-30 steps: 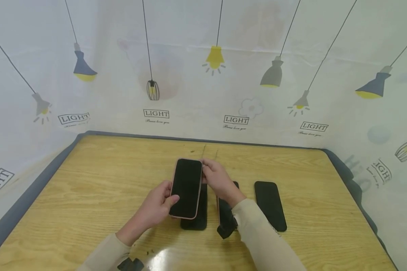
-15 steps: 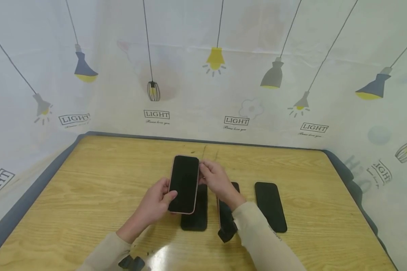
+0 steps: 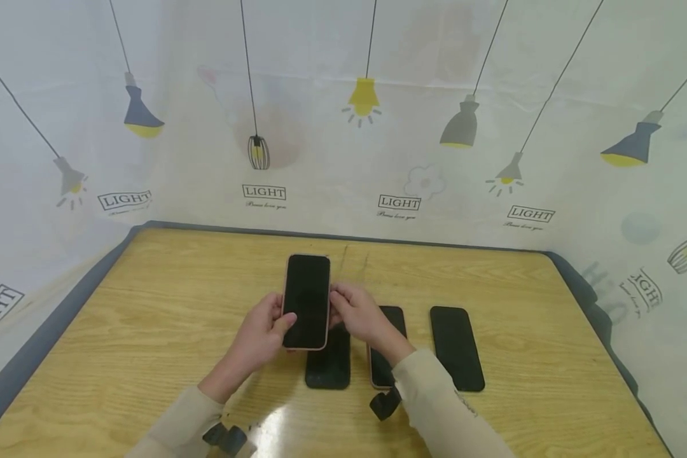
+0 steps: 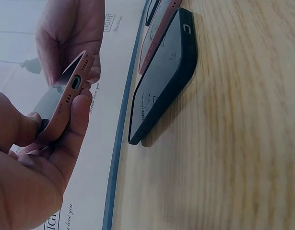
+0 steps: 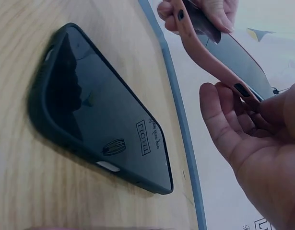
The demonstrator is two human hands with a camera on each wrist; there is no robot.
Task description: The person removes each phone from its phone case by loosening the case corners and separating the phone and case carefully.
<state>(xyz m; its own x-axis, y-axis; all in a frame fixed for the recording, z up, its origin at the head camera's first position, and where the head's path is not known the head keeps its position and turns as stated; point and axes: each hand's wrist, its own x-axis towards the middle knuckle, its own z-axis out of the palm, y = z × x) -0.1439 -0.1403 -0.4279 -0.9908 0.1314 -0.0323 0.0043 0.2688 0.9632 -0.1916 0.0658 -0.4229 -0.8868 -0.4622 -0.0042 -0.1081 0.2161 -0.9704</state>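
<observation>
My left hand (image 3: 259, 329) grips a smartphone in a pink case (image 3: 308, 299) by its lower left part, thumb over the dark screen's edge and fingers behind it. The phone is held up above the table, screen facing me. At its right side, my right hand (image 3: 362, 312) pinches the case edge between thumb and curled fingers, beside a dark side-button cutout seen in the right wrist view. The left wrist view shows the pink case's bottom edge (image 4: 75, 84) with its charging port and speaker holes. Below, a dark-cased phone (image 3: 328, 370) lies face up, partly covered in the head view.
On the wooden table (image 3: 149, 305) lie another pink-edged phone (image 3: 380, 372), partly behind my right forearm, and a black phone (image 3: 457, 350) farther right. A white curtain printed with lamps (image 3: 320, 210) surrounds the table's back and sides. Black straps sit on both wrists.
Both hands have carried the pink-cased phone slightly left and away from me, showing more of the dark phone below. My right hand has slid lower along the case's right edge.
</observation>
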